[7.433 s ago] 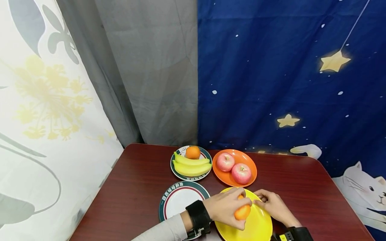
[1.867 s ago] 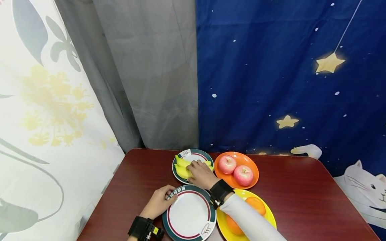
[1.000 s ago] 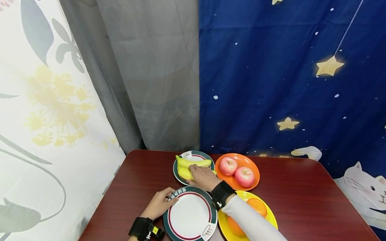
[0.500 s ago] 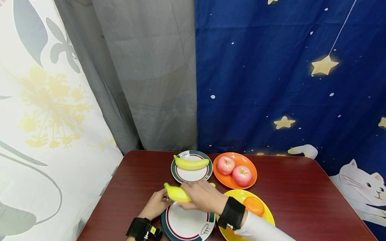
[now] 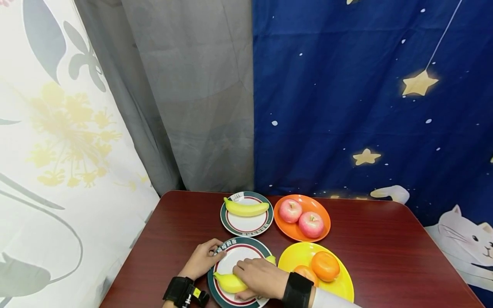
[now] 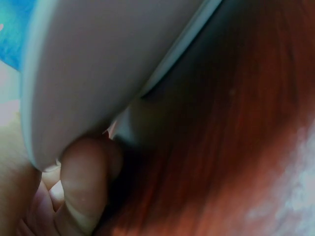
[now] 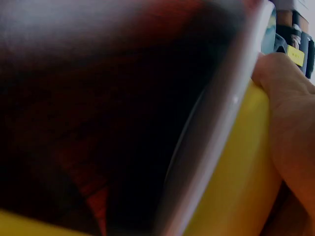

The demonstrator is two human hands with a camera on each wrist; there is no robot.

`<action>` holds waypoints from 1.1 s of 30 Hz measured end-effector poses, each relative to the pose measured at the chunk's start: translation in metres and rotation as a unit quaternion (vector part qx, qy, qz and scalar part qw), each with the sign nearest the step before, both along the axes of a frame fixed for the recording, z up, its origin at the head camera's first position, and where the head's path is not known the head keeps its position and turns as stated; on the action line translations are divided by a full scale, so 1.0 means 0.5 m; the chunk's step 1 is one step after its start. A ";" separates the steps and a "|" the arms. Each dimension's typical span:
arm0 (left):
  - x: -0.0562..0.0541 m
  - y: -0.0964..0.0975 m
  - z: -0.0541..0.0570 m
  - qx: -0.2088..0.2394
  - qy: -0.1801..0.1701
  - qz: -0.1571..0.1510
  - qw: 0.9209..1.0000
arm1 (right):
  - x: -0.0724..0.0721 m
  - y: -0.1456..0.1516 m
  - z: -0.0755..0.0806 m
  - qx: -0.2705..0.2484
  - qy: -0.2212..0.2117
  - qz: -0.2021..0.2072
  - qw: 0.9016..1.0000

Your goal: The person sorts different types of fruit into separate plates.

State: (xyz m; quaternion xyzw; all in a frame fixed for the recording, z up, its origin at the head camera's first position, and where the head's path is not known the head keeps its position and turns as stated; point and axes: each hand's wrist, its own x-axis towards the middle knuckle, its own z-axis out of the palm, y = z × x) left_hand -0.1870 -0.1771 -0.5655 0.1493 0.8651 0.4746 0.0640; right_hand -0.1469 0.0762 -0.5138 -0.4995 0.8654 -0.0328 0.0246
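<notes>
My right hand [image 5: 262, 278] grips a yellow banana [image 5: 230, 283] low over the near white plate with a dark green rim [image 5: 242, 251]. The banana's two ends stick out on either side of my fingers. At that plate's upper left edge, my left hand [image 5: 202, 260] pinches the rim, thumb on top. The left wrist view shows curled fingers [image 6: 83, 182] under the plate's pale underside [image 6: 108, 54]. In the right wrist view the banana [image 7: 236, 172] lies between the plate edge [image 7: 216, 147] and my hand. A second banana [image 5: 246, 209] lies on the far green-rimmed plate [image 5: 246, 224].
An orange plate [image 5: 286, 229] with two apples [image 5: 301, 218] stands at the back, right of the far plate. Nearer, a yellow plate [image 5: 294, 254] holds two oranges [image 5: 325, 266], one partly behind my right wrist. The brown table [image 5: 393, 256] extends to the right.
My right hand has lifted one banana from the far plate and brought it toward me, down over the near plate. Earlier, an orange left the far plate; two oranges now lie on the yellow one.
</notes>
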 end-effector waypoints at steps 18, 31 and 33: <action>-0.004 -0.001 -0.004 0.005 0.001 0.003 1.000 | 0.004 0.004 0.040 0.000 0.058 -0.013 0.998; -0.003 0.001 0.003 -0.003 -0.014 0.018 1.000 | -0.212 0.006 0.214 -0.137 0.054 -0.118 0.982; -0.002 0.003 0.003 -0.008 -0.015 0.020 1.000 | -0.246 0.003 0.213 -0.135 0.045 -0.138 0.980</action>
